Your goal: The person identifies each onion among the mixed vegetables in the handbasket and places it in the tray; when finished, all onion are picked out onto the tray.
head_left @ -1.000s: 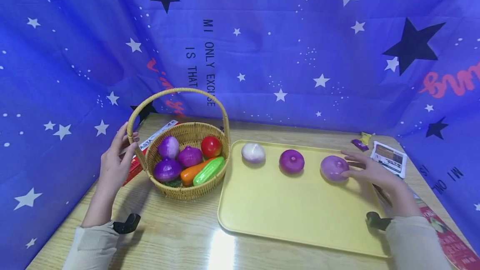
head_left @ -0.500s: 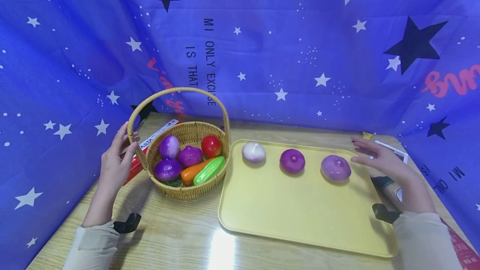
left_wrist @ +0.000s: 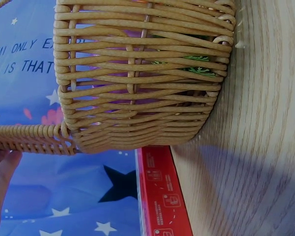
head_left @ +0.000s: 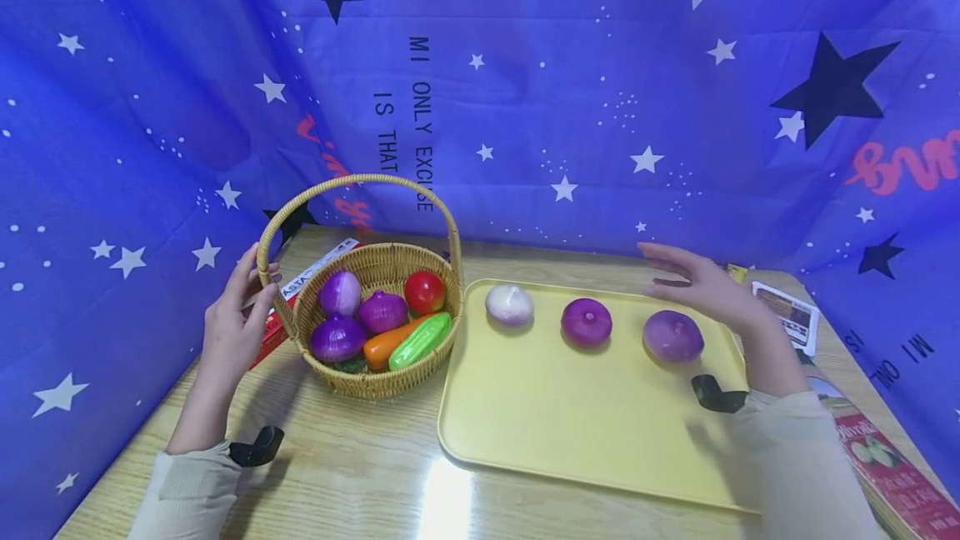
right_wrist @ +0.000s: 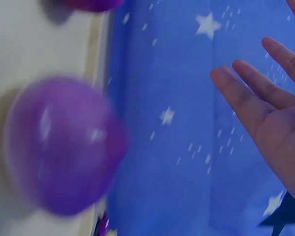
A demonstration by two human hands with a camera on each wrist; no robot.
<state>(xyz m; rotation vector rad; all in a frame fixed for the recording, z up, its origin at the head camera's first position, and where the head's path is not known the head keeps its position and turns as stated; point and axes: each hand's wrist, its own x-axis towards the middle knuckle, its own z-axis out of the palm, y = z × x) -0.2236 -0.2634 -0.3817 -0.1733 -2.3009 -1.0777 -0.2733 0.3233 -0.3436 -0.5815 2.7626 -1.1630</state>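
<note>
My left hand (head_left: pixel 237 315) holds the side of the wicker basket's handle (head_left: pixel 358 180), fingers behind it and thumb in front. Inside the basket (head_left: pixel 360 386) lie several purple onions (head_left: pixel 337 338), a red tomato (head_left: pixel 425 292), an orange carrot (head_left: pixel 386 346) and a green cucumber-like vegetable (head_left: pixel 422 342). My right hand (head_left: pixel 705 283) hovers with spread fingers over the back right of the yellow tray (head_left: pixel 570 432), touching nothing. Below it sits a light purple onion (head_left: pixel 673 337), seen large in the right wrist view. To its left stand a magenta onion (head_left: pixel 587 323) and a whitish onion (head_left: pixel 510 307).
A red box (left_wrist: pixel 160 191) lies behind and left of the basket. Right of the tray are a white packet (head_left: pixel 787 315), a small yellow wrapper (head_left: pixel 737 272) and a red printed package (head_left: pixel 877 457). A blue star-printed cloth (head_left: pixel 570 90) encloses the table.
My right hand has left the light purple onion, moved off to the right, then come back left and higher above the tray. The left hand stays on the handle.
</note>
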